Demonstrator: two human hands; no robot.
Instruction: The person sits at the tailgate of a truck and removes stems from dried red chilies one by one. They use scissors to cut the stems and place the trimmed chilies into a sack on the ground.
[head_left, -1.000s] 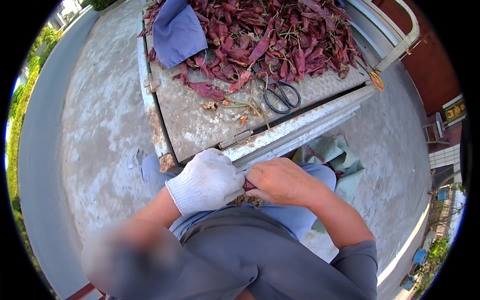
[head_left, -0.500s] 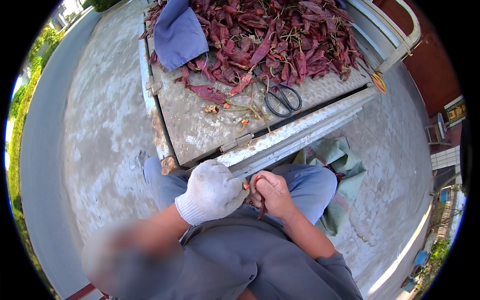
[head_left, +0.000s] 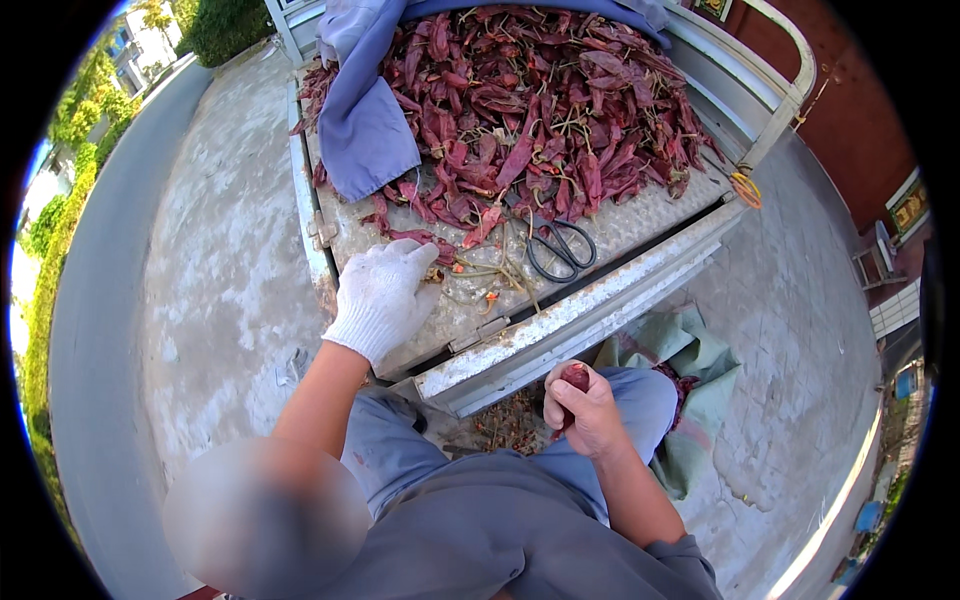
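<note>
My left hand, in a white knitted glove, reaches over the left front of a metal truck bed. Its fingers are apart, with the tips at a dried red chili pepper lying loose there. Lower down, above my right knee, my bare right hand is closed around another dark red dried chili. Beyond the left hand spreads a large heap of dried chilies. Black-handled scissors lie at the front of the heap, beside loose pale stems.
A blue-grey cloth drapes over the heap's left side. The bed's metal front edge runs between me and the chilies. A pale green sack sits right of my knee, and stem scraps lie on the ground between my legs.
My hands were together at my lap and have parted. The left has moved forward onto the bed beside a chili; the right has shifted right, still holding a chili.
</note>
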